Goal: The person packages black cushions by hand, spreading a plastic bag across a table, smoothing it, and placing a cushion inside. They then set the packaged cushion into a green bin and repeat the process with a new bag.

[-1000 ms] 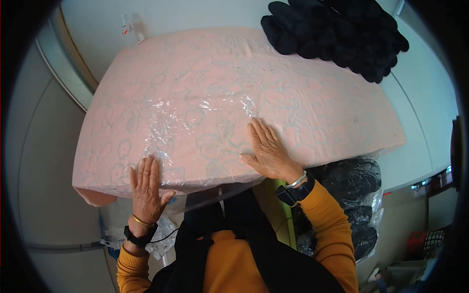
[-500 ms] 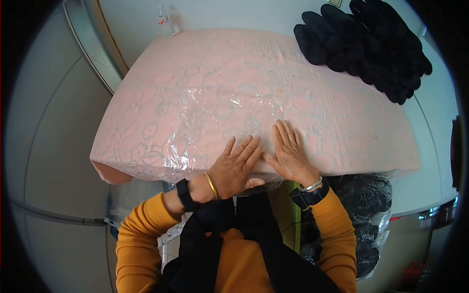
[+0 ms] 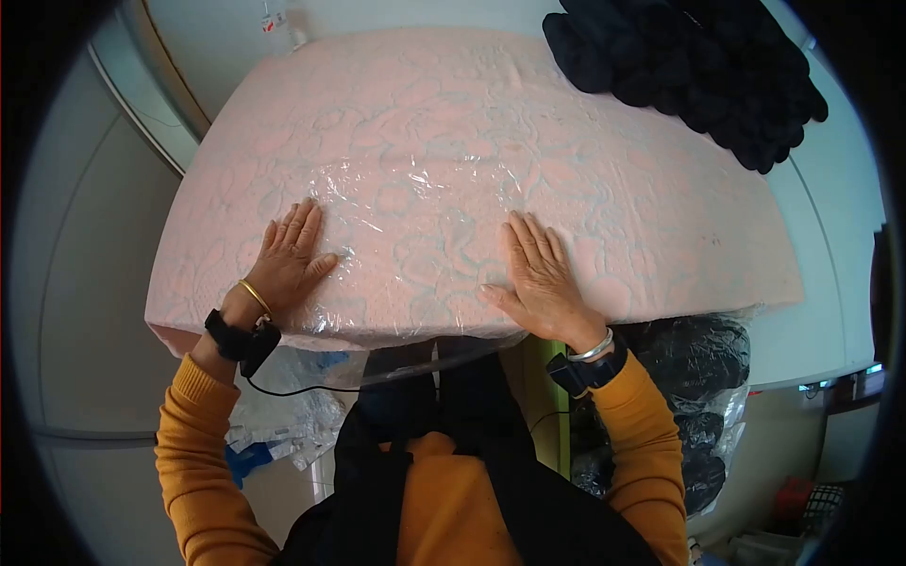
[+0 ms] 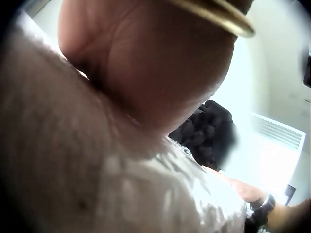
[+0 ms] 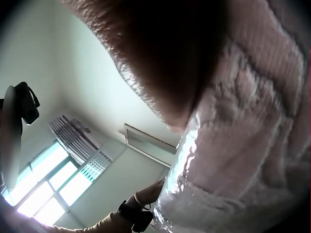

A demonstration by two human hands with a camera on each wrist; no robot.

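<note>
A clear plastic sheet or bag point(image 3: 415, 203) lies flat on the pink patterned cloth point(image 3: 661, 217) that covers the table. On its left part the left hand point(image 3: 294, 259) rests palm down, fingers extended and pointing away from the body. The right hand point(image 3: 545, 283) lies flat near the right side of the plastic, thumb spread toward the middle. In the left wrist view the left palm point(image 4: 146, 63) touches the covered surface. The right palm point(image 5: 160, 58) is against shiny plastic over the cloth in the right wrist view. Neither hand grips anything.
Black padded items point(image 3: 689, 75) are piled at the back right. A small clear bottle point(image 3: 276, 26) stands at the back left. Plastic-wrapped black bundles point(image 3: 694, 363) are below the table's right front edge, and crumpled clear plastic point(image 3: 302, 415) is below the left front.
The left hand first moved right beside the right hand, then back left and farther up the plastic. The right hand stayed flat in about the same place on the cloth, while the head view shifted.
</note>
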